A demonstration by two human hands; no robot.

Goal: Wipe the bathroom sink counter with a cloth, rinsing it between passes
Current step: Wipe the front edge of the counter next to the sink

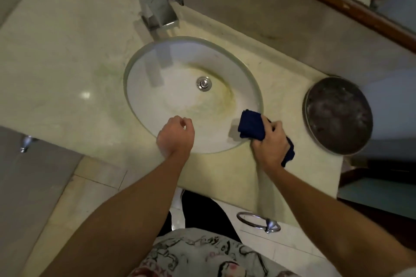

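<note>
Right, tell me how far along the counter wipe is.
Nothing looks clearly finished. In hand: the right hand grips the blue cloth at the basin's near rim; the left hand hovers empty. Left: the counter, with no water showing at the faucet.

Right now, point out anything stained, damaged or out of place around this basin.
The sink bowl has a yellow-brown stain ringing the drain and trailing toward the blue cloth gripped in the right hand. The counter looks blotchy left of the bowl. Nothing looks spilled or broken.
</note>
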